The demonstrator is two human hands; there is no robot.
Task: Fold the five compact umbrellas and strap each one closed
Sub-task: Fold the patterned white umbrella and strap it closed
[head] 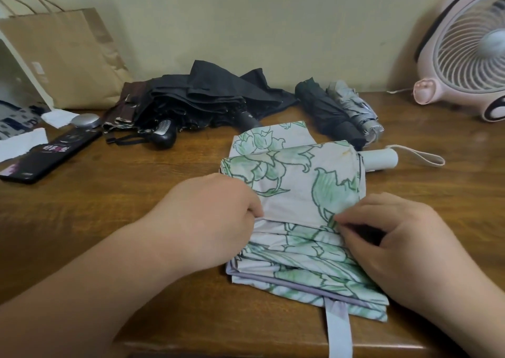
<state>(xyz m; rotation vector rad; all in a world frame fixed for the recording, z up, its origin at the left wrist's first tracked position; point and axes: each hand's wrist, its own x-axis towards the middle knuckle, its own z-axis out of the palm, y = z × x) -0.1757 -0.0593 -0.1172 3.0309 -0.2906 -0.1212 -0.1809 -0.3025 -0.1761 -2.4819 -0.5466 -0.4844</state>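
A white umbrella with green flower print (297, 190) lies flat on the wooden table (136, 193), its white handle (379, 160) pointing right and its pale strap (338, 330) hanging over the near edge. My left hand (213, 218) pinches the left edge of a fabric panel. My right hand (393, 237) pinches the same fold at its right side. Behind lie loose black umbrellas (196, 103) and a brown one (123, 106), unfolded in a heap. A rolled black umbrella (328, 111) and a rolled grey one (355, 106) lie at the back right.
A pink desk fan (464, 51) stands at the back right. A brown paper bag (65, 56) leans on the wall at the left. A black phone (52, 155), a silver oval object (84, 121) and torn paper (21, 141) lie at the left.
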